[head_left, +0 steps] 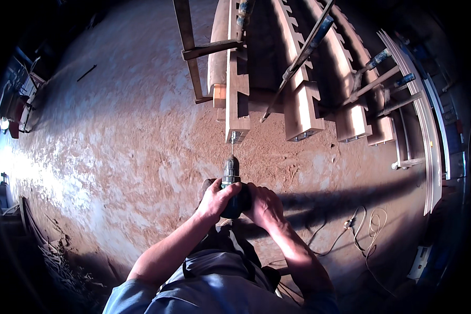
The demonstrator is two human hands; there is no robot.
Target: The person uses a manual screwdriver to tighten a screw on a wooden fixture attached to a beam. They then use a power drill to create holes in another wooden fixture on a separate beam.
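Both of my hands are closed round a dark cordless drill (231,175), held in front of my body. My left hand (215,199) wraps the drill from its left side, with the thumb on top. From the right, my right hand (264,203) grips the rear of the body; the handle below is hidden. The thin bit (233,147) points away from me and meets the near end of a long notched wooden beam (237,104). A small metal plate (236,137) shows on that end. Whether the tip is in a screw I cannot tell.
More notched beams (302,112) (353,118) lie to the right, with metal fittings on their ends. Metal bar clamps (298,60) cross them. Long thin strips (426,125) stand farther right. A cable (358,230) lies on the dusty floor (131,141). Scrap wood (57,256) is piled at lower left.
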